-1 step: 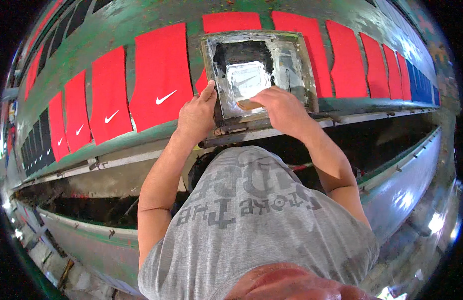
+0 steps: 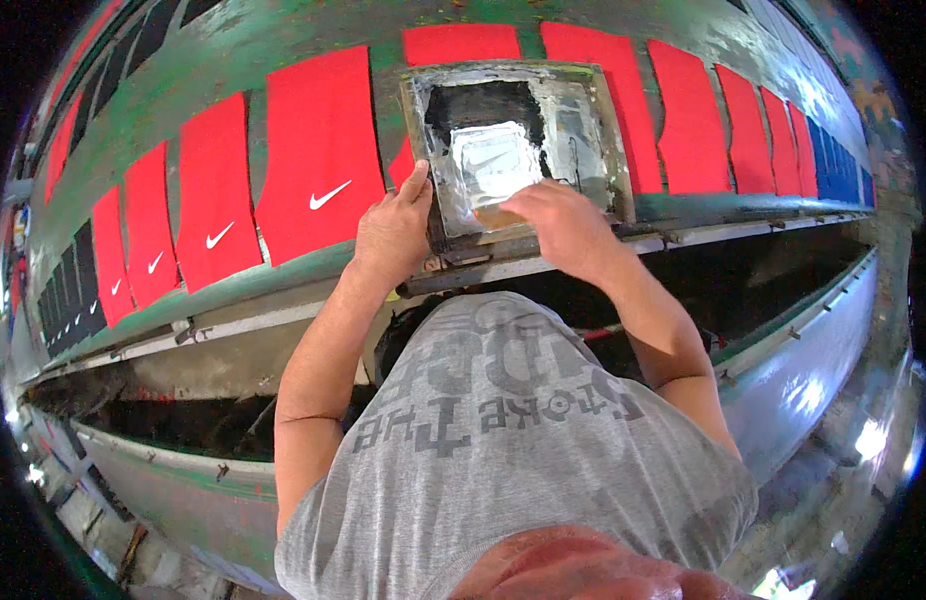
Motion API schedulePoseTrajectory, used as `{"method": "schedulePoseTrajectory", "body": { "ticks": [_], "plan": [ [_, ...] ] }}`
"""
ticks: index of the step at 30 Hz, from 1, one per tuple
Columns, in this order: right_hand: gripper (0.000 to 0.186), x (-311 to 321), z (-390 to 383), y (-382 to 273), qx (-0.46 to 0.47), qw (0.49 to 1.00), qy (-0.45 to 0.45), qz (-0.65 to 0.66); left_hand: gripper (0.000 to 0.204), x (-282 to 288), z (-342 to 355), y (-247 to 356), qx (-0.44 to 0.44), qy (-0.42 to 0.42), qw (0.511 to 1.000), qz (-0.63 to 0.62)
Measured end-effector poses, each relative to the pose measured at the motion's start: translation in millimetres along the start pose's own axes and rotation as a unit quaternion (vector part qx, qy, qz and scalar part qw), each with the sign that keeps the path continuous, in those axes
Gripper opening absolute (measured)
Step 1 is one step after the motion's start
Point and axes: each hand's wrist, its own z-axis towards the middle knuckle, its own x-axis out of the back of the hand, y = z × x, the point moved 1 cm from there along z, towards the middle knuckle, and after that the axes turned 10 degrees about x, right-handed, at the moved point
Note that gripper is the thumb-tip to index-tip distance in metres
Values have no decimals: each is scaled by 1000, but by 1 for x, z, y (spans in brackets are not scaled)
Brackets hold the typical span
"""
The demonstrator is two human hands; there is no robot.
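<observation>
A screen printing frame (image 2: pixel 583 120) lies over red fabric on the green table, its mesh smeared with black and grey around a white inked patch (image 2: pixel 493 165) that has a curved tick shape in it. My left hand (image 2: pixel 395 222) grips the frame's left edge near its lower corner, fingers along the side. Over the near part of the mesh, my right hand (image 2: pixel 563 225) is closed on a small brownish squeegee (image 2: pixel 493 216), mostly hidden beneath the fingers. The squeegee sits at the near edge of the white ink.
Red fabric panels (image 2: pixel 318 130) with white tick prints lie in a row to the left. More red panels (image 2: pixel 688 120) without visible prints run right, followed by blue ones (image 2: pixel 833 165). Black pieces (image 2: pixel 78 280) lie far left. A metal rail (image 2: pixel 703 236) edges the table beside me.
My right hand has shifted slightly right and nearer to me, and less of the squeegee shows. The left hand and frame stay put relative to each other.
</observation>
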Motion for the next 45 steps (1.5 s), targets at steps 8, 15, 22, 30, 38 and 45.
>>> {"method": "schedulePoseTrajectory", "body": {
  "ticks": [8,15,22,30,38,45],
  "plan": [
    [48,-60,-17,-5,4,986,99,-133,61,-2,10,0,5,1,1000,1],
    [46,-54,36,42,-2,988,120,-102,56,-1,12,1,-15,5,999,45],
    [40,-19,39,34,-14,998,9,-53,53,-3,12,8,14,1,999,35],
    [35,-9,72,69,5,995,55,-81,52,-6,11,13,34,10,999,31],
    [41,-17,19,26,61,996,17,-61,53,-8,10,18,53,17,998,21],
    [39,-3,60,69,33,998,14,-51,55,-7,12,18,48,7,998,32]
  ]
}}
